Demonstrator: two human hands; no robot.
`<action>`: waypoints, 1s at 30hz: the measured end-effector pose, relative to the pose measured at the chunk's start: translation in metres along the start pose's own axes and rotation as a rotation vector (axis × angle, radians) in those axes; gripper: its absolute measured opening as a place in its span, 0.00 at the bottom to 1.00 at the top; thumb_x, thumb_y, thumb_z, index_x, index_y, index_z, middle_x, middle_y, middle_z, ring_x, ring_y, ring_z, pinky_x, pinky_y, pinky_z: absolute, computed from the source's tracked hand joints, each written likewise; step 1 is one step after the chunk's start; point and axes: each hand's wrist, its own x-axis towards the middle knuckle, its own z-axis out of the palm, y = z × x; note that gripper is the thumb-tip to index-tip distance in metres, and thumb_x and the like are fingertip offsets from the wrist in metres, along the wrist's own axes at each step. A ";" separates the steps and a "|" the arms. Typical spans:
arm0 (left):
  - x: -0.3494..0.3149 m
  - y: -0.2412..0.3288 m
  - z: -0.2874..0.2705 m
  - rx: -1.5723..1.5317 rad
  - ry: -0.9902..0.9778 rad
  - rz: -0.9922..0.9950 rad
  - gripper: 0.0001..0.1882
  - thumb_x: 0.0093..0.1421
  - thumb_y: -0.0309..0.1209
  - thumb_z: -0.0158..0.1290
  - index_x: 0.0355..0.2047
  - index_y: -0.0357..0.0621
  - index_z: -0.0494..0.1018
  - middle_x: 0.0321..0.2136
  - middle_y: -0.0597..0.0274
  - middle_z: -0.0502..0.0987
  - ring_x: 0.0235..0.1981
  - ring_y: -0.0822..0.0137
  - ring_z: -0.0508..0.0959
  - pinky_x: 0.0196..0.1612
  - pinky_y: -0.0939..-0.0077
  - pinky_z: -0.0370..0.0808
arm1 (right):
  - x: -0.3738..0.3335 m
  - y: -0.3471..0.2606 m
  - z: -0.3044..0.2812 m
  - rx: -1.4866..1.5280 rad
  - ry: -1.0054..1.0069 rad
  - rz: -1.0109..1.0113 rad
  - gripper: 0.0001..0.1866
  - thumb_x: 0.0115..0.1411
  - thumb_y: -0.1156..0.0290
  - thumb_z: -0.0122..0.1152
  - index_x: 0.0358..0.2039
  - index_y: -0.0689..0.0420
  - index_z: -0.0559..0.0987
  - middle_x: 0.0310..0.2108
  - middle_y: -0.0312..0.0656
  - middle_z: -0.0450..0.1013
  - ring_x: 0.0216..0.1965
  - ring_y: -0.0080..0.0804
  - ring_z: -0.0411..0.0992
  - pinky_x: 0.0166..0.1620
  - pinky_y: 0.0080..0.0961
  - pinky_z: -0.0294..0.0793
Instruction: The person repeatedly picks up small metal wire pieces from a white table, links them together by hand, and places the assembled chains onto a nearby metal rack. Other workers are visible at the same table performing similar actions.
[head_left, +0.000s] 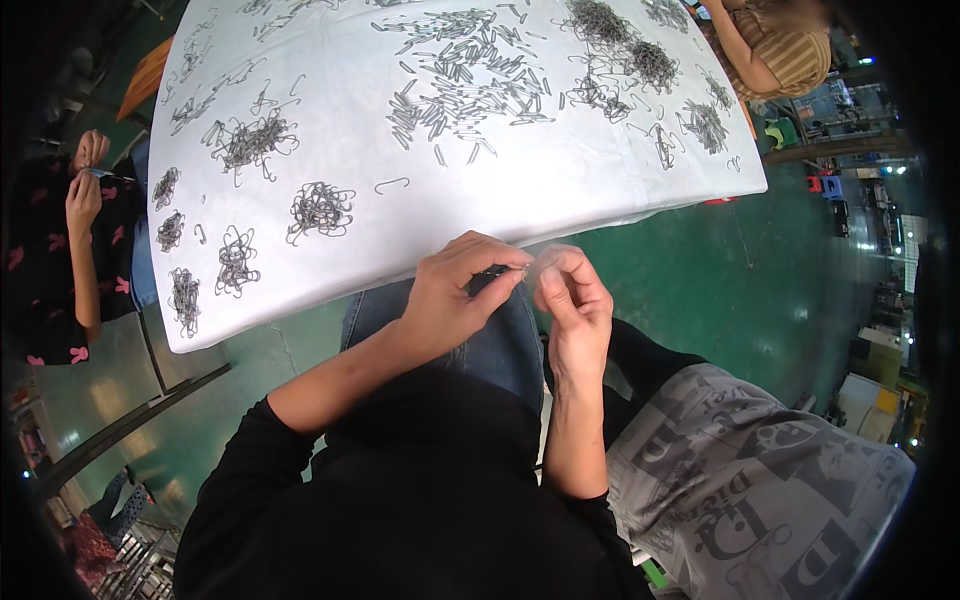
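Observation:
Over my lap, just off the table's near edge, my hands meet with fingertips close together. My left hand [462, 290] is closed in a pinch of thumb and forefinger. A small thin dark piece shows at its fingertips, too small to name. My right hand [578, 305] is closed too, thumb against bent fingers, slightly blurred; whatever it may hold is hidden. Nearest on the white-covered table [440, 215] lie a single wire hook [392, 184] and a tangled pile of wire hooks [320, 211].
Small metal pieces [465, 75] lie spread across the table's middle. More hook piles [250, 142] sit at left, others [652, 65] at far right. One person's hands [85, 185] work at left; another person's arm [745, 50] is at far right. Someone in grey [740, 480] sits close at my right.

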 end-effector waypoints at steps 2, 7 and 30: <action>0.001 0.000 0.000 0.008 0.005 0.009 0.10 0.52 0.21 0.58 0.36 0.41 0.78 0.31 0.58 0.80 0.33 0.63 0.79 0.37 0.72 0.76 | 0.000 0.002 0.002 -0.054 0.045 -0.067 0.03 0.61 0.77 0.58 0.36 0.61 0.75 0.40 0.35 0.67 0.38 0.21 0.65 0.43 0.17 0.66; 0.000 0.001 0.002 0.073 0.018 0.020 0.12 0.52 0.22 0.59 0.38 0.43 0.77 0.32 0.60 0.79 0.34 0.62 0.77 0.40 0.70 0.74 | 0.001 0.009 0.013 -0.197 0.128 -0.233 0.03 0.61 0.78 0.57 0.35 0.61 0.73 0.41 0.38 0.65 0.39 0.23 0.65 0.44 0.19 0.67; 0.097 -0.097 -0.016 0.884 -0.031 0.097 0.07 0.54 0.26 0.58 0.34 0.38 0.76 0.30 0.56 0.76 0.35 0.59 0.76 0.41 0.66 0.72 | -0.002 0.022 0.009 -0.365 0.123 -0.306 0.03 0.60 0.78 0.57 0.33 0.61 0.73 0.39 0.39 0.66 0.36 0.22 0.64 0.39 0.16 0.65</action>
